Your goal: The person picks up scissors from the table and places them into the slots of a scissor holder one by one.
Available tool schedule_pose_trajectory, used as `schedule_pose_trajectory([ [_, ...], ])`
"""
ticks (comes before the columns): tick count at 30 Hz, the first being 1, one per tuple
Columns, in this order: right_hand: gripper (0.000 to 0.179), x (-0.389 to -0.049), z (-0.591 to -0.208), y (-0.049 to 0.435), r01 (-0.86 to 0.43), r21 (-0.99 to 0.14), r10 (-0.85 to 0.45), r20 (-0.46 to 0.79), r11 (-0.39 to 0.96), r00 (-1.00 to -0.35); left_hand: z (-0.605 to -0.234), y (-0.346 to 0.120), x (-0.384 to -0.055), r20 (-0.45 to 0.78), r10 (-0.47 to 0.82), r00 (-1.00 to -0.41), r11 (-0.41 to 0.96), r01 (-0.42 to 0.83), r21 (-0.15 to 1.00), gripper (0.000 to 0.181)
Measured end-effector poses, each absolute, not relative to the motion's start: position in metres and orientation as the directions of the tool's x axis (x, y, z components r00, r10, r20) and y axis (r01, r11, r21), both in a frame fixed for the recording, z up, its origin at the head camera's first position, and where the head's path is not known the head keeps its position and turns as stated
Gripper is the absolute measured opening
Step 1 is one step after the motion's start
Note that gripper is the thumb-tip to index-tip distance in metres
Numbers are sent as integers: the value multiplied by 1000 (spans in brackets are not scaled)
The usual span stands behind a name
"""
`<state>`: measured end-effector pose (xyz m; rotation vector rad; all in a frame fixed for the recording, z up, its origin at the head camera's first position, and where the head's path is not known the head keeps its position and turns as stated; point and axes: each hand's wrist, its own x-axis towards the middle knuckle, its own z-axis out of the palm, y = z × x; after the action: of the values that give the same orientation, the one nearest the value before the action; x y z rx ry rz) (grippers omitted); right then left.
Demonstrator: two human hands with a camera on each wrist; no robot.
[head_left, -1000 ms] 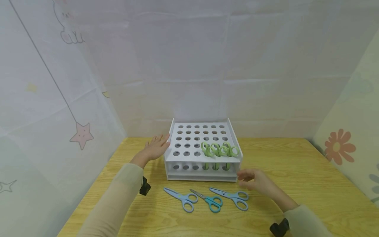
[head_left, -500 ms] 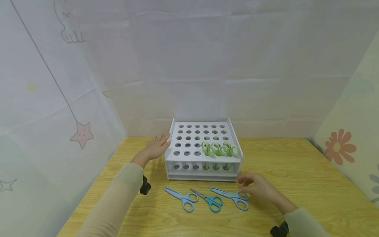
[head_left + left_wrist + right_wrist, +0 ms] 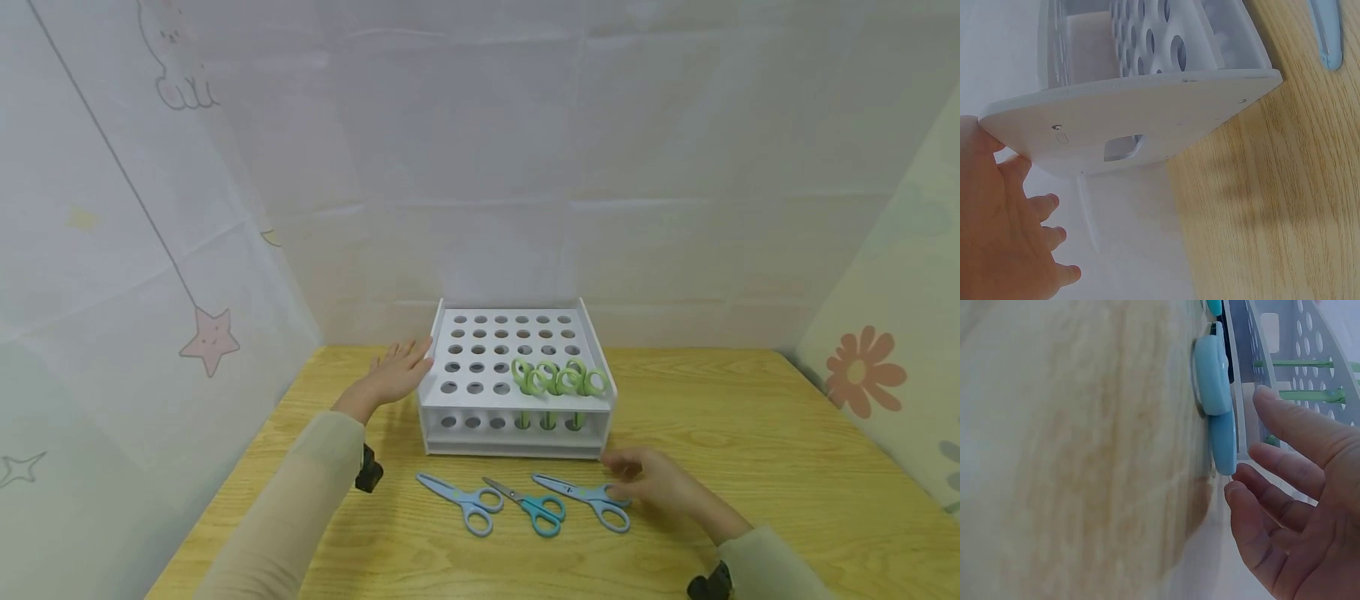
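My left hand (image 3: 390,377) rests against the left side of a white rack (image 3: 480,408), its fingers extended. In the left wrist view, the thumb and index finger touch the edge of the rack's side panel (image 3: 1147,112). My right hand (image 3: 654,483) hovers low by the handle of the right-hand light blue scissors (image 3: 594,495), fingers loosely bent and holding nothing. In the right wrist view, the scissors' handle (image 3: 1213,375) lies just beyond the fingertips. Teal-handled scissors (image 3: 534,505) and another light blue pair (image 3: 462,500) lie further left.
Three green-handled scissors (image 3: 573,377) stand upright in the rack's front-row holes at the right. The rack sits on a wooden table (image 3: 720,417), close to a pale cloth backdrop (image 3: 510,250). More cloth hangs at both sides.
My right hand has lowered slightly toward the right-hand light blue scissors, and its fingers now cover part of a handle loop. The left hand stays at the rack.
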<state>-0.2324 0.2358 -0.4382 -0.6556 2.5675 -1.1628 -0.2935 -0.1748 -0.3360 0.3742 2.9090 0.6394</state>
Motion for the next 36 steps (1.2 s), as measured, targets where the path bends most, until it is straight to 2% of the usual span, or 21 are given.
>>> schedule_pose_trajectory([
  [12,48,-232,-443,238,-317,-736,-545,-83,598,-834,-337,-175,-294,-77,268,-960,881,212,424,56],
  [19,37,-229,-441,235,-318,-736,-556,-95,598,-826,-337,-175,-293,-79,271,-959,878,212,430,56],
  [36,33,-227,-437,228,-312,-712,-559,-136,630,-818,-339,-177,-295,-79,277,-957,872,216,439,56],
])
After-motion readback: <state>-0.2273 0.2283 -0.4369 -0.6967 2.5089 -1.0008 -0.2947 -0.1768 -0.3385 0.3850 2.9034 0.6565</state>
